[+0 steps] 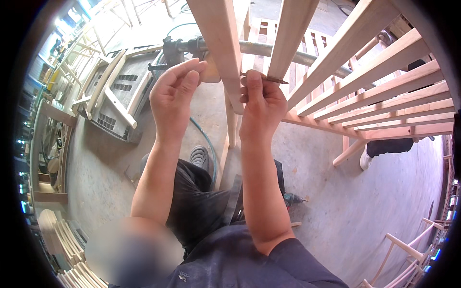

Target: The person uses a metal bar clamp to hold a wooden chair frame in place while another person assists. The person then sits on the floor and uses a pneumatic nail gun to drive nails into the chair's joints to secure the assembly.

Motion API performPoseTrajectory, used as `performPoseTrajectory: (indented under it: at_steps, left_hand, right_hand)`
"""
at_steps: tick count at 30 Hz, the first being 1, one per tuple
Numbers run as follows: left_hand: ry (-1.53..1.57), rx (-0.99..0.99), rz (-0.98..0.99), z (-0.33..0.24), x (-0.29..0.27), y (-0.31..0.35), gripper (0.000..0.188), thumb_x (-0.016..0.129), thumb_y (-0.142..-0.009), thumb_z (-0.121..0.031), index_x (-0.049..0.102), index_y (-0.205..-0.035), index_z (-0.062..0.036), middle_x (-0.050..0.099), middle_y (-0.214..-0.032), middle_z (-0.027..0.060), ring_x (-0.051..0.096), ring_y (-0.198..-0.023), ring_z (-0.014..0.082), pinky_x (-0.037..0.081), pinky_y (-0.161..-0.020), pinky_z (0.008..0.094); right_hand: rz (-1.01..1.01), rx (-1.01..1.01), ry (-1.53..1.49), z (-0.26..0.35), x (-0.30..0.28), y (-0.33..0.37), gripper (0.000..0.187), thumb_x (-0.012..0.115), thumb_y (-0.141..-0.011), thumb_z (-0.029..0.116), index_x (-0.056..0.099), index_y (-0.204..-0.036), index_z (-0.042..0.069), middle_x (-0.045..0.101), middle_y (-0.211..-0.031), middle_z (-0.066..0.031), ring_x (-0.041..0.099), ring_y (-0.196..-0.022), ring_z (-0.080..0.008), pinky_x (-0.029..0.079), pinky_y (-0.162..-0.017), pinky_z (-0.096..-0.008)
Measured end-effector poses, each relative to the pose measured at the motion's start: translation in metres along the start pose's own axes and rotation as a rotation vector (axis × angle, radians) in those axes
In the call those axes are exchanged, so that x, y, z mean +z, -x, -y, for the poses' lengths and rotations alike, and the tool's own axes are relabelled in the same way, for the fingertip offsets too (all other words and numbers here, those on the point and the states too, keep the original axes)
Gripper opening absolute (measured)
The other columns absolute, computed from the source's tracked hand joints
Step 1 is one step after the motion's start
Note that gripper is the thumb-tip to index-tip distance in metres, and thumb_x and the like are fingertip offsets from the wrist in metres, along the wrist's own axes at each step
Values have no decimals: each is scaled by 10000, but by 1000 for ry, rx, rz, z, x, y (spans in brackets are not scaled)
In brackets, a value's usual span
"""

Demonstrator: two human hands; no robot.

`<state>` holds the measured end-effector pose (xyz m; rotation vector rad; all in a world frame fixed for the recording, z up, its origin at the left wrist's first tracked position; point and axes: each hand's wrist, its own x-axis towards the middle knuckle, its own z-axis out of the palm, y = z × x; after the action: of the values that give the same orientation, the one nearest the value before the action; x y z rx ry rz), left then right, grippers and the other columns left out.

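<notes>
My right hand (pixel 261 96) pinches a thin, dark metal rod (pixel 277 80) with a pointed tip, between thumb and fingers. It is close against an upright wooden post (pixel 218 38) of a slatted wooden frame (pixel 370 89). On the other side of the post is my left hand (pixel 175 93), its fingers stretched out and thumb raised. Its fingertips are at a small pale wooden block (pixel 211 69); whether they press on it I cannot tell. A metal pipe clamp (pixel 257 47) runs behind the post, just beyond both hands.
A power drill (pixel 294 198) is low beside my right forearm. A teal hose (pixel 205 134) trails over the concrete floor (pixel 345 201). Wooden chair parts rest on a dark slotted stand (pixel 129 91) at left. Curved wooden strips (pixel 67 240) lie lower left. Another person's shoe (pixel 366 160) shows under the frame.
</notes>
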<state>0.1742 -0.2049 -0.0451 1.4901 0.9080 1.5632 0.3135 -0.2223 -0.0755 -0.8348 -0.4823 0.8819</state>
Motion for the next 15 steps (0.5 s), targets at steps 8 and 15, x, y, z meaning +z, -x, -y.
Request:
performPoseTrajectory:
  at_steps: [8,15]
  left_hand:
    - [-47,-5,-17,2,0,1,276,633,-1009,-71,642,-1258,50,723,-1177,120,672,-1075,127,534,-929,242]
    - [-110,-15,-62,5,13,6,294,640,-1010,-127,652,-1262,22,717,-1197,106,661,-1107,146,529,-961,277]
  right_hand:
    - [35,25,-35,-3,-4,-1,256,707,-989,201,708,-1005,-55,688,-822,-46,602,-708,-96,482,-611,-249]
    - [-21,-18,52,-7,-6,-12,262,764,-921,222,749,-921,-39,692,-753,-56,584,-647,-90,449,-588,-255]
